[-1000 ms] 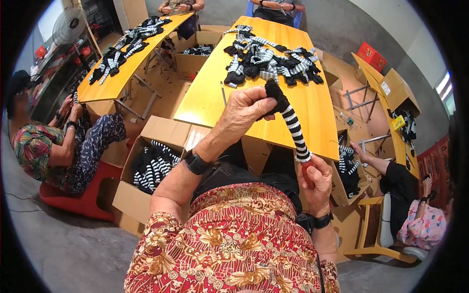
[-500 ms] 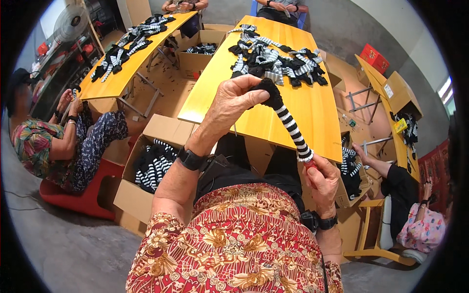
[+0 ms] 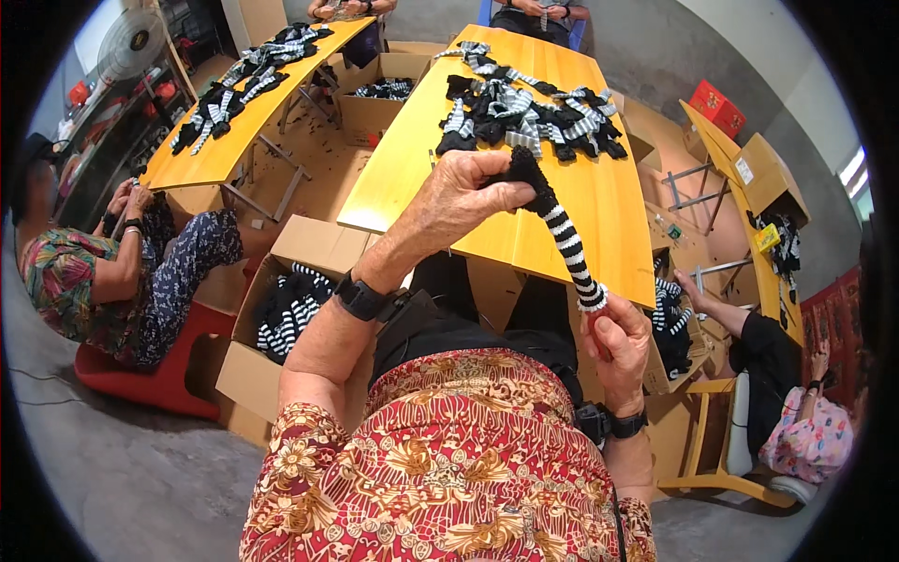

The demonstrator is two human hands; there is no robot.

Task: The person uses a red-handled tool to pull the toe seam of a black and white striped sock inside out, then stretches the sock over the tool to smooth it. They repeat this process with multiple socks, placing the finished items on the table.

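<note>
A black-and-white striped sock was held stretched in the air above the near edge of a yellow wooden table, slanting down from upper left to lower right. Its black toe end was pinched in the closed fingers of the left hand, and its ribbed cuff was gripped in the closed right hand. Farther along the same table a tangled heap of striped and black socks was spread. To the left, below the table, an open cardboard box holding more striped socks was seen. A second yellow table at far left carried another row of socks, and a seated person in floral clothing was placed beside it. At right, another seated person was partly seen.
</note>
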